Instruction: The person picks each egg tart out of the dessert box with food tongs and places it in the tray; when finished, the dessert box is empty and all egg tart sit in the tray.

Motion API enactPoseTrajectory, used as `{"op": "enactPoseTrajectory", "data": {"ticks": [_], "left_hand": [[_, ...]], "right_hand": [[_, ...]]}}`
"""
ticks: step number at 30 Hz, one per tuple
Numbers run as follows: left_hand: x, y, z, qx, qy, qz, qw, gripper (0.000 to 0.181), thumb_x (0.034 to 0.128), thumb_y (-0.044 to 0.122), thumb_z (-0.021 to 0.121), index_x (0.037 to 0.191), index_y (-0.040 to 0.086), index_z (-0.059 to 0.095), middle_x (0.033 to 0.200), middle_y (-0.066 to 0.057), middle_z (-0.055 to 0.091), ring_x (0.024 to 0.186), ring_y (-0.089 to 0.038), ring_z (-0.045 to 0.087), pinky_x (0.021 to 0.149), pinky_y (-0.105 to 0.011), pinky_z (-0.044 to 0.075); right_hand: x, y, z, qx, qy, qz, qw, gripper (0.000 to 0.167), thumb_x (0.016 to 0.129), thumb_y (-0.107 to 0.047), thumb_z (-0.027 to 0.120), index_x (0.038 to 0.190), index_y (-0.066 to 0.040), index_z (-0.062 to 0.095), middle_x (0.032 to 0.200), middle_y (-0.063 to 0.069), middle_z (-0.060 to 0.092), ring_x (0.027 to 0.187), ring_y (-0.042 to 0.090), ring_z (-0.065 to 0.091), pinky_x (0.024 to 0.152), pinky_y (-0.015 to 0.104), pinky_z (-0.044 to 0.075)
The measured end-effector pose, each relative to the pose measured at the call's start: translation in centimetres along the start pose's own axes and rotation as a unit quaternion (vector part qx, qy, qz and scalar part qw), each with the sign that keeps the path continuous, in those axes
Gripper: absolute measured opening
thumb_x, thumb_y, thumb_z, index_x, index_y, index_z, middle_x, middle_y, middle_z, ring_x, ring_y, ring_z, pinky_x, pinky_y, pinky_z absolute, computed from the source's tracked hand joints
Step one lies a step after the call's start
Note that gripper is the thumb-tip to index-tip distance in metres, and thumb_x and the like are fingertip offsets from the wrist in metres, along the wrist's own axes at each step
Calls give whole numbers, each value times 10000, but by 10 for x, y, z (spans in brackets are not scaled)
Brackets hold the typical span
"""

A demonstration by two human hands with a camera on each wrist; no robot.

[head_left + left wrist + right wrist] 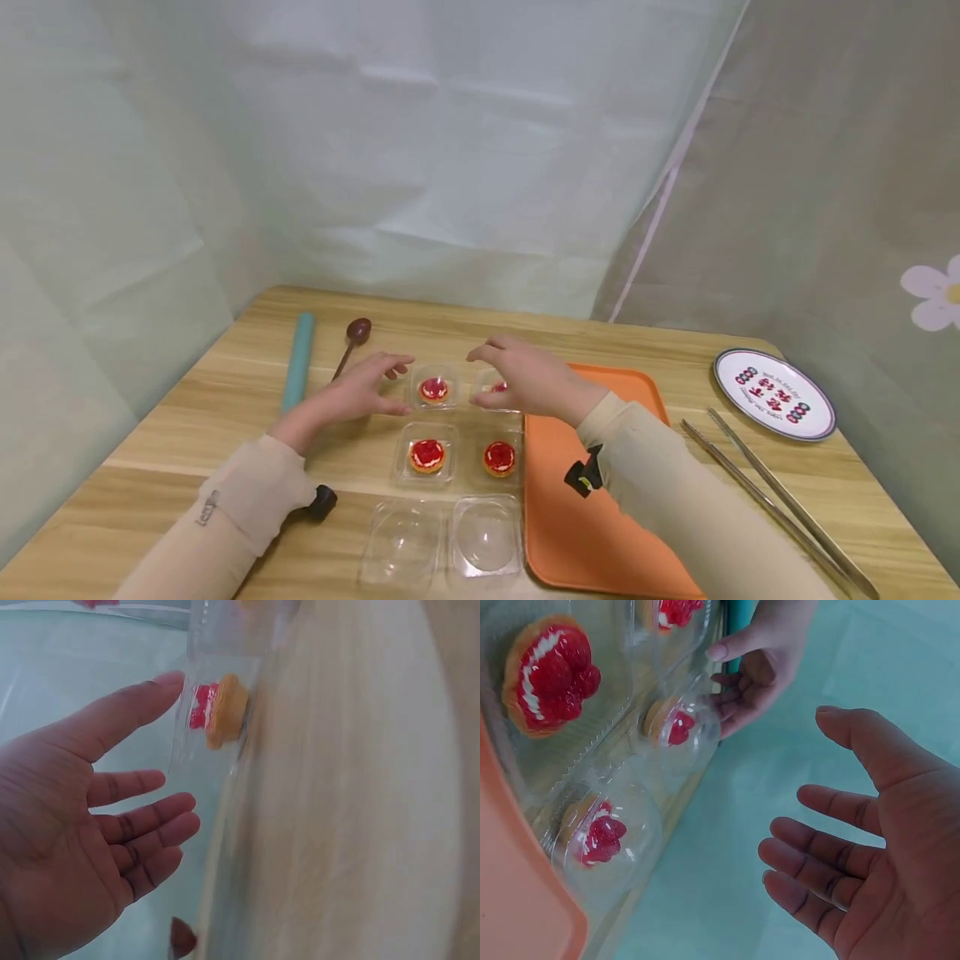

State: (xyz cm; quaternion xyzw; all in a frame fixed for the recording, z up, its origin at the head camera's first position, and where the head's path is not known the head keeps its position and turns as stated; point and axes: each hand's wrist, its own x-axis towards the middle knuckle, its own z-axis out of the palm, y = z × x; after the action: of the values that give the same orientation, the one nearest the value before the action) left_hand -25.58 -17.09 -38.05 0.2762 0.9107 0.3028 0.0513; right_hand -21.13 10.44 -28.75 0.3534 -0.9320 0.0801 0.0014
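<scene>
Several red-topped tarts sit in clear plastic boxes at mid-table. The two back boxes, with the left tart (432, 390) and the right tart (604, 838), have domed lids over them. Nearer, the left tart (427, 456) and right tart (498, 458) lie uncovered, their clear domed lids (486, 537) folded toward the front edge. My left hand (363, 390) hovers left of the back left box, fingers loosely bent, holding nothing. Beside the back right box, my right hand (532, 379) hangs with fingers spread and nothing in them; in the head view it partly hides that tart.
An orange tray (577, 517) lies right of the boxes, under my right forearm. Metal tongs (780, 500) and a white plate (775, 394) are farther right. To the left lie a teal roll (298, 362) and a brown spoon (358, 332). A pale curtain (450, 167) hangs behind the table.
</scene>
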Motion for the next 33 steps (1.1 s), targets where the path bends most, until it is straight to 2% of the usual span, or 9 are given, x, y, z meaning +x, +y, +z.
{"op": "enactPoseTrajectory", "data": {"ticks": [7, 16, 21, 33], "left_hand": [[-4, -5, 8, -478, 114, -157, 9987, 771, 776, 276, 797, 1385, -28, 434, 1231, -201, 588, 1116, -349, 565, 979, -521, 470], [-1, -10, 20, -603, 220, -34, 9979, 774, 768, 270, 803, 1374, -45, 438, 1212, -202, 603, 1111, -347, 578, 996, -496, 473], [2, -8, 26, -686, 221, 15, 9974, 783, 762, 284, 808, 1377, -28, 437, 1213, -183, 595, 1114, -327, 569, 999, -485, 472], [6, 0, 30, -751, 161, -128, 9970, 810, 749, 319, 812, 1389, 0, 432, 1248, -177, 581, 1147, -329, 568, 1019, -476, 467]], "right_hand": [[27, -3, 6, -120, -343, -16, 9993, 569, 857, -395, 696, 1331, -117, 548, 1248, 104, 600, 1151, 250, 575, 1025, 380, 469], [53, -6, 25, -218, -755, 197, 9967, 689, 824, -480, 710, 1379, -128, 503, 1313, 75, 565, 1204, 217, 546, 1051, 353, 456], [61, -5, 35, -275, -975, 270, 9945, 708, 816, -486, 717, 1382, -121, 500, 1325, 75, 556, 1211, 214, 544, 1065, 344, 448], [71, -3, 52, -926, -1052, 159, 9900, 775, 786, -530, 725, 1389, -103, 491, 1320, 77, 573, 1219, 229, 537, 1079, 347, 433]]}}
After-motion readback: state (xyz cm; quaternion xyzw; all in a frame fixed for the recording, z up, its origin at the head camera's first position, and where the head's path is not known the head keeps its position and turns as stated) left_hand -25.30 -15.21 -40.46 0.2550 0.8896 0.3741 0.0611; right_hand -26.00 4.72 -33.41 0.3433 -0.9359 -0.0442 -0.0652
